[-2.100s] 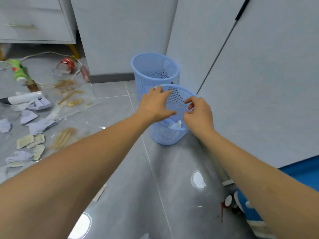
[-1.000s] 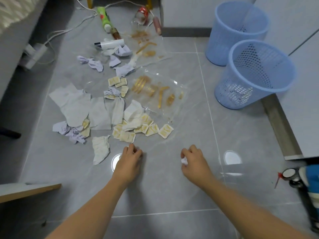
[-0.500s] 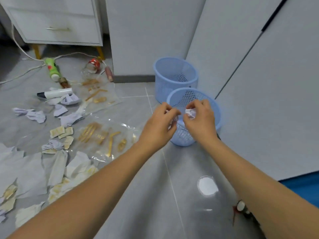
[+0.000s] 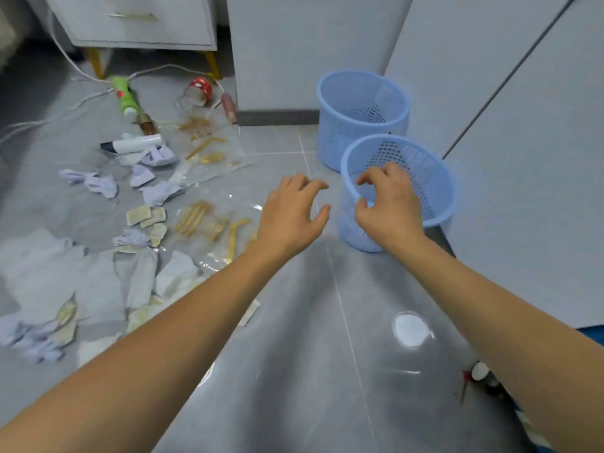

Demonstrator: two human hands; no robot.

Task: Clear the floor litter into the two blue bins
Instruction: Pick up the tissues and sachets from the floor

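Both hands empty, fingers loosely spread, right hand (image 4: pixel 389 204) over the near bin (image 4: pixel 438 204), left hand (image 4: pixel 291 214) beside it: drop apparently done, next reach left for paper scraps (image 4: pixel 98 186).

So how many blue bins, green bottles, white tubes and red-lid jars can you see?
Blue bins: 2
Green bottle: 1
White tube: 1
Red-lid jar: 1
Total: 5
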